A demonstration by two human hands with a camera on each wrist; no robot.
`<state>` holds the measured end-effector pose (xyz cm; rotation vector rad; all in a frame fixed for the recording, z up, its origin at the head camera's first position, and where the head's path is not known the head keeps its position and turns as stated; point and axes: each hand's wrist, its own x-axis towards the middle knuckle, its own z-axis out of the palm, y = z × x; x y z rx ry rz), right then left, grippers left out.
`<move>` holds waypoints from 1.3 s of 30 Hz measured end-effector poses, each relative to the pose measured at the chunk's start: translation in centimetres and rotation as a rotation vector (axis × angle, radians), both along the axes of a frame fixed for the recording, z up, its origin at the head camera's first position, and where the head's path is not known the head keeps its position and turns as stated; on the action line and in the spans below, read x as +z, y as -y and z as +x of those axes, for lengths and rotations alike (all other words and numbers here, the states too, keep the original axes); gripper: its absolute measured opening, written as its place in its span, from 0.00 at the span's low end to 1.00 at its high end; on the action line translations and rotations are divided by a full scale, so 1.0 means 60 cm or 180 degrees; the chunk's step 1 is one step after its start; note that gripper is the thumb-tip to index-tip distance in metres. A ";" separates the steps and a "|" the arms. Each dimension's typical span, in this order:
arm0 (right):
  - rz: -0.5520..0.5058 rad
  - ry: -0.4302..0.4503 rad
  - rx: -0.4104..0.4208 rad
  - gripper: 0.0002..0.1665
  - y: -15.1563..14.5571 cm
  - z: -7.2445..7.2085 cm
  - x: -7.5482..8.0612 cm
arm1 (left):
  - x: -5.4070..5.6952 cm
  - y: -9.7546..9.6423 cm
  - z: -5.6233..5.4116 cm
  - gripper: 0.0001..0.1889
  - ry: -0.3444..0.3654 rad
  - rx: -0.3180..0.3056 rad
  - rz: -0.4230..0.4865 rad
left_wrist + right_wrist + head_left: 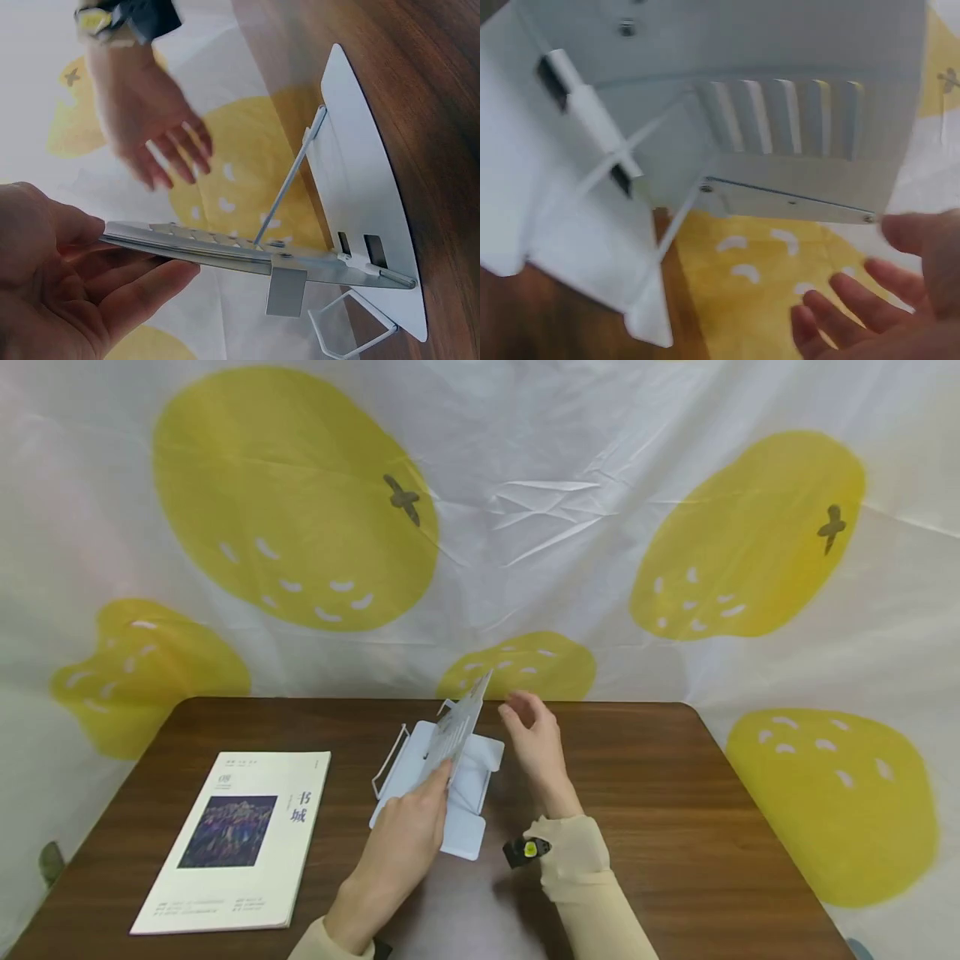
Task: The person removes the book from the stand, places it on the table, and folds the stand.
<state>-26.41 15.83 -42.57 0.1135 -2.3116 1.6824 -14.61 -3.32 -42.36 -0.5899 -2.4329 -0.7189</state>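
A white metal book stand [463, 839] sits mid-table, its flat base down and its back plate [457, 735] tilted up. My left hand [408, 827] pinches the edge of that plate between thumb and fingers, as the left wrist view shows. Beyond the plate's other side is my right hand [538, 752], fingers loosely bent and holding nothing. In the right wrist view its thumb tip appears right by the plate's corner. A thin wire support [289, 180] runs between base and plate. Slots [787, 116] line the plate's underside.
To the left on the brown wooden table [660, 827] lies a white book [300, 877] with a dark picture on its cover. A white curtain [525, 543] with yellow fruit shapes hangs behind the table's far edge.
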 end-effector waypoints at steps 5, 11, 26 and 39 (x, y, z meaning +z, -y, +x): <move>0.0705 0.0085 0.0318 0.27 0.020 0.022 -0.037 | -0.001 0.009 -0.001 0.18 -0.0013 0.0016 0.0015; 0.1429 0.0256 0.0777 0.46 0.047 0.034 -0.065 | 0.002 0.012 -0.002 0.19 0.0026 0.0017 0.0002; 0.2273 0.0296 0.0895 0.39 0.069 0.039 -0.082 | 0.025 0.038 -0.001 0.19 0.0540 0.0040 0.0283; 0.2848 0.0145 0.0965 0.27 0.084 0.037 -0.089 | 0.036 0.072 -0.004 0.21 0.1092 0.0094 0.0703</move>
